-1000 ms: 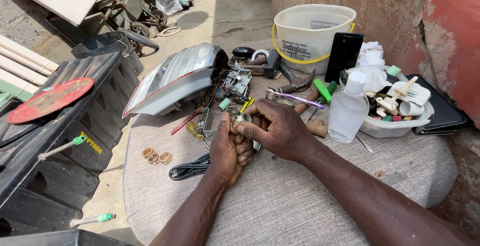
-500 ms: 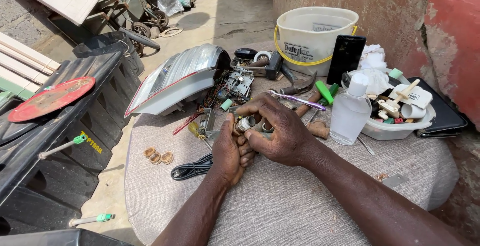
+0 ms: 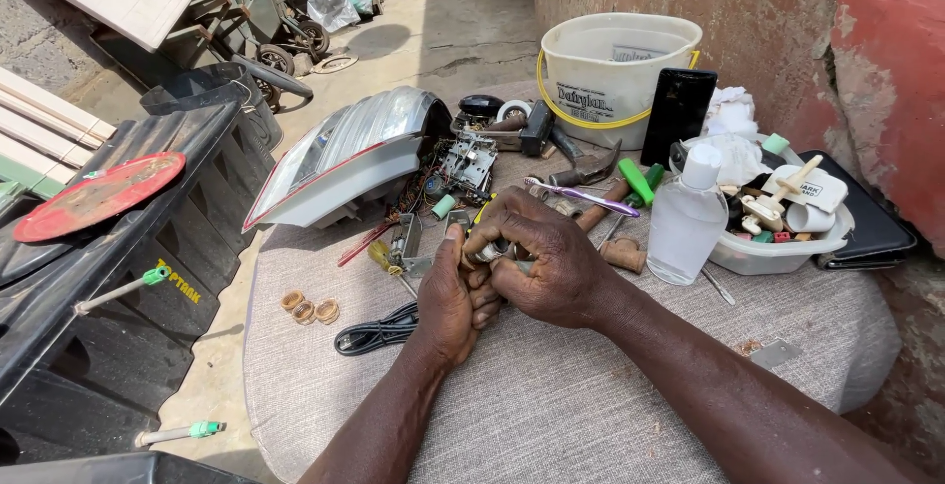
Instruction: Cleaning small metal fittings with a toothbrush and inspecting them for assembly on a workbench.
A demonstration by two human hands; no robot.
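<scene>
Both hands meet over the middle of the tabletop (image 3: 591,405), and compared with a second ago they have barely shifted: the right hand (image 3: 546,267) has curled a little tighter over the left hand (image 3: 455,299), so the work reads as fine fiddling in place rather than a change of tool. The right hand's fingertips pinch a small metal part (image 3: 489,250), shiny and roughly cylindrical, while the left hand is closed beneath it with the thumb upright against it; just what the left hand grips is hidden. The tabletop is covered in a coarse, woven grey-beige cloth. Just left lie three small tan rings (image 3: 309,309) and a black coiled cable (image 3: 379,330). Beyond the hands sit a bare circuit board (image 3: 469,162), a glossy grey lamp housing with a red edge (image 3: 345,159), a clear plastic bottle (image 3: 687,216), a cream bucket (image 3: 615,70) and a white tub of oddments (image 3: 787,248).
</scene>
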